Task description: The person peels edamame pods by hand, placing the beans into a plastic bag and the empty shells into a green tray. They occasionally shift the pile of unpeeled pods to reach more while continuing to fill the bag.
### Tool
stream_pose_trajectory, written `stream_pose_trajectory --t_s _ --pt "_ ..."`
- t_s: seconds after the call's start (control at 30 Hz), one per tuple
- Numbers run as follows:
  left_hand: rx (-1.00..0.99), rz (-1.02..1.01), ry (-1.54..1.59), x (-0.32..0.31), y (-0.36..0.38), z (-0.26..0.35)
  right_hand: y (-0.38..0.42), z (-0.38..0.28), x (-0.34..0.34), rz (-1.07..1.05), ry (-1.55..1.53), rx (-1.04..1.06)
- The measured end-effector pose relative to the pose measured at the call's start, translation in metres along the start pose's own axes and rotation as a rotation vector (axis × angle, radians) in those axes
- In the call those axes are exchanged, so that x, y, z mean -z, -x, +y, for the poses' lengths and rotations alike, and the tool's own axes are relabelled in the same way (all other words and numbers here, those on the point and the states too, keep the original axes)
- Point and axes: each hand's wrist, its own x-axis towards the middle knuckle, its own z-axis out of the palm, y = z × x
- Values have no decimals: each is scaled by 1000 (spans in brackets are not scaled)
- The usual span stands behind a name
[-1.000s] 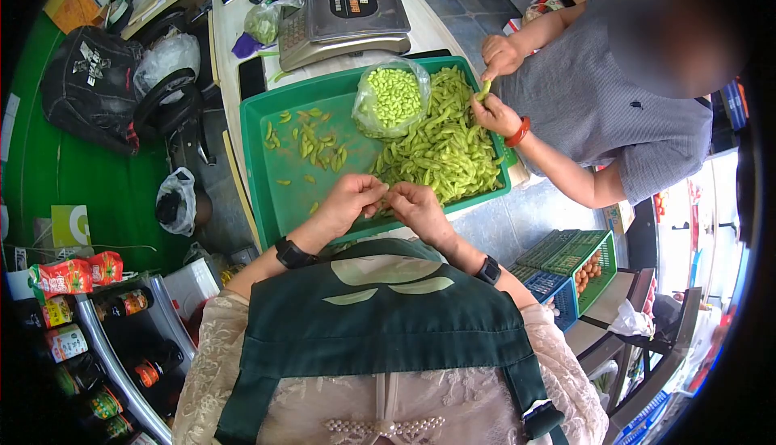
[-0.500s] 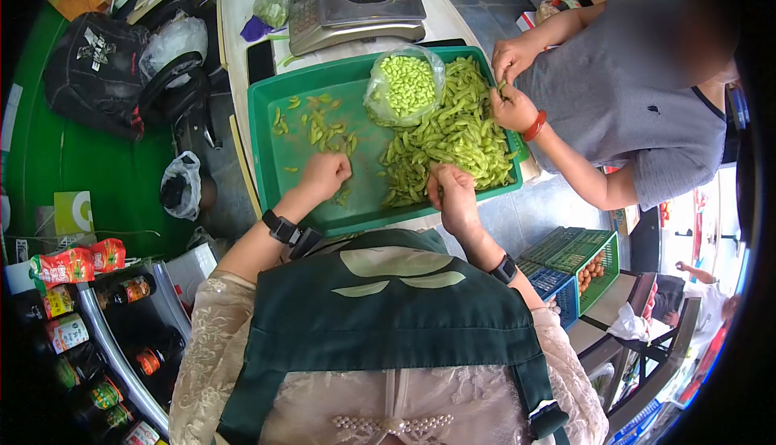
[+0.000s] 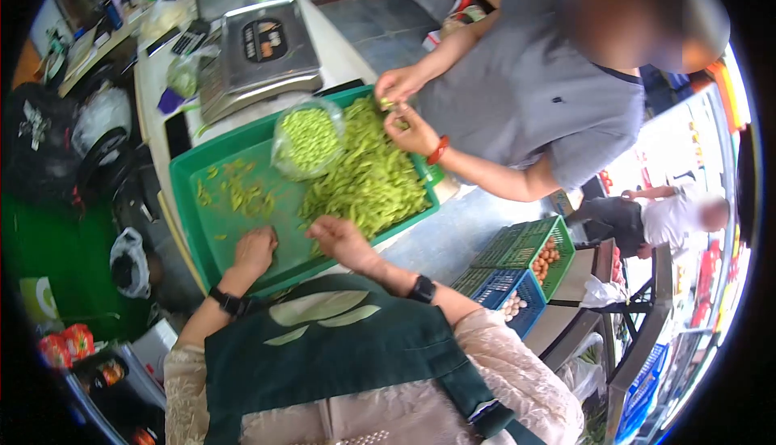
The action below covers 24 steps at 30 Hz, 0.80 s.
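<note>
Over the near left part of the green tray (image 3: pixel 283 212), my left hand (image 3: pixel 256 249) is closed, its fingers curled down. My right hand (image 3: pixel 338 239) is closed in a pinch by the near edge of the heap of green soybean pods (image 3: pixel 368 178). Whatever either hand holds is hidden. A clear plastic bag of shelled green beans (image 3: pixel 311 139) rests in the tray beside the heap. Loose pods or husks (image 3: pixel 245 196) lie scattered on the left of the tray floor, beyond my left hand.
Across the tray's right corner, a co-worker's hands (image 3: pixel 402 109) pinch a pod. Behind the tray stands a metal weighing scale (image 3: pixel 271 45); a dark phone (image 3: pixel 178 134) lies at its left. Crates (image 3: pixel 517 255) with eggs or round produce stand to the right.
The view has swung to the right, so the tray appears lower and further left. My right hand has come off the pods and moved toward my left hand.
</note>
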Motion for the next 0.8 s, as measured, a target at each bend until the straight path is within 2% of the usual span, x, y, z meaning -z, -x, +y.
stream_pose_trajectory --t_s 0.13,0.2,0.27,0.53,0.6,0.63,0.7,0.73,0.8 --pt "-92 48 -4 8 0 10 1 -7 0 6 62 -30" --pt "-149 40 -127 6 3 11 0 -5 0 12 63 -17" --pt "-158 57 -122 -4 4 5 2 -8 -1 -46 65 -33" --pt "-221 79 -129 -12 2 1 2 -1 1 -40 21 -31" --pt "-158 50 157 -3 2 8 2 -4 0 8 183 42" --pt "-161 49 156 3 2 14 1 0 0 12 181 43" --pt "-7 -105 910 17 2 27 -2 11 0 166 551 469" --pt "-7 -107 909 25 3 37 0 2 -1 168 550 468" --pt "-51 -80 1136 40 5 57 7 -15 -1 62 682 415"
